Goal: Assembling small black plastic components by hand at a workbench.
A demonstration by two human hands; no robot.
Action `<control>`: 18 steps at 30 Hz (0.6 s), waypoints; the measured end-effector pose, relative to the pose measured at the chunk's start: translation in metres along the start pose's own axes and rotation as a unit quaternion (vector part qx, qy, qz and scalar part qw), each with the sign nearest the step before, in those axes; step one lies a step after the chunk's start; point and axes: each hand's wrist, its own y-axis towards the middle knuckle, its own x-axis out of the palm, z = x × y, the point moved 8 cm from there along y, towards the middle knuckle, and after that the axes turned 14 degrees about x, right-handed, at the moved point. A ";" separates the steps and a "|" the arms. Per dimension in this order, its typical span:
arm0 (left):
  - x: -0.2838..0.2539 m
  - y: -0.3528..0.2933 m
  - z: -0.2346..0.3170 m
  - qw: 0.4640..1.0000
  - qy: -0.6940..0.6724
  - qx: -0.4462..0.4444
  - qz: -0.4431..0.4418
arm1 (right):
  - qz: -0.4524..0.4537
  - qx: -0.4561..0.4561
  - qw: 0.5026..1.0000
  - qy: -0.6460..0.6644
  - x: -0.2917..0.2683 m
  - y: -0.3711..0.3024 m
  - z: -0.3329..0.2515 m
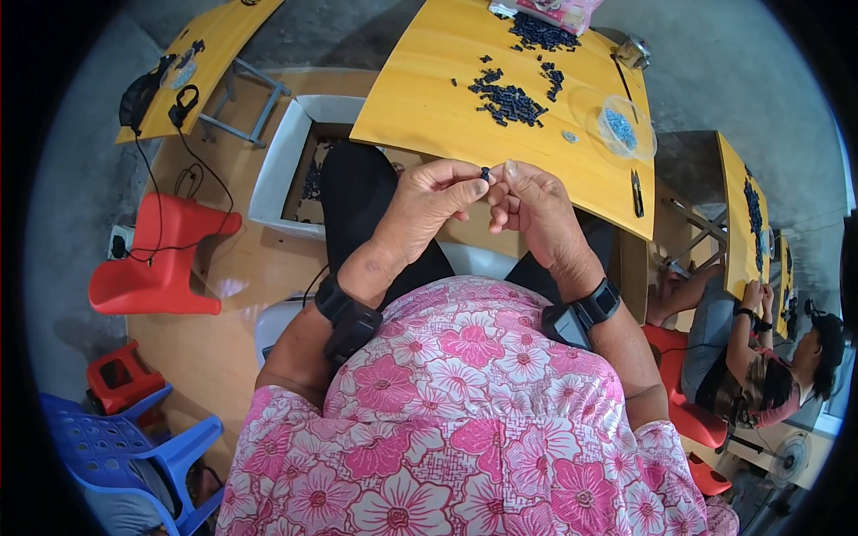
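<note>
Just off the near edge of the yellow table, my left hand pinches a small black plastic piece between thumb and forefinger. My right hand meets it from the other side, thumb and forefinger pressed together at the piece; whatever they grip is too small to make out. On the table lies a loose pile of similar black pieces, with another heap farther back. A clear round tub of tiny blue parts stands to the right, near a small clear disc.
Black thread snips lie by the table's right edge, a metal tin at its far corner. A white-walled box with black pieces stands left of my legs. Red chair and blue chair are leftward. Another person works at right.
</note>
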 end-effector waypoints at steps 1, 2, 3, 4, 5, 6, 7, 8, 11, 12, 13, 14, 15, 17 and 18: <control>-0.001 0.001 0.002 1.000 0.022 0.015 0.002 | 0.000 -0.001 1.000 0.000 0.001 0.000 -0.001; -0.002 0.001 0.004 0.999 0.044 0.030 0.005 | -0.008 0.025 1.000 -0.013 0.004 0.000 0.001; -0.002 0.002 0.003 0.999 0.044 0.030 0.004 | -0.017 0.050 0.998 -0.026 0.006 0.000 0.003; -0.003 0.002 0.004 0.996 0.072 0.049 0.007 | -0.017 0.050 0.998 -0.026 0.007 0.000 0.003; -0.004 0.003 0.007 0.993 0.101 0.068 0.009 | -0.020 0.056 0.998 -0.028 0.008 0.000 0.003; -0.003 0.004 0.008 0.993 0.101 0.068 0.009 | -0.024 0.061 0.997 -0.030 0.009 0.000 0.004; -0.002 0.005 0.012 0.987 0.135 0.083 0.000 | -0.024 0.061 0.997 -0.030 0.009 0.000 0.004; -0.001 0.006 0.016 0.981 0.169 0.097 -0.009 | -0.021 0.062 0.997 -0.031 0.008 0.000 0.004; 0.001 0.006 0.019 0.971 0.178 0.159 -0.014 | -0.019 0.062 0.997 -0.037 0.008 0.000 0.002; 0.000 0.006 0.017 0.971 0.177 0.158 -0.014 | -0.021 0.061 0.997 -0.041 0.009 0.000 0.002; -0.001 0.006 0.018 0.966 0.200 0.165 -0.017 | -0.021 0.061 0.997 -0.041 0.009 0.000 0.002; -0.002 0.006 0.019 0.960 0.222 0.171 -0.019 | -0.024 0.064 0.997 -0.034 0.010 -0.001 0.002; -0.001 0.006 0.019 0.960 0.222 0.171 -0.019 | -0.026 0.067 0.997 -0.027 0.010 -0.001 0.002; 0.001 0.006 0.020 0.960 0.220 0.170 -0.029 | -0.029 0.074 0.997 -0.022 0.008 0.001 0.006; 0.001 0.007 0.019 0.960 0.219 0.170 -0.029 | -0.033 0.082 0.996 -0.016 0.007 0.001 0.008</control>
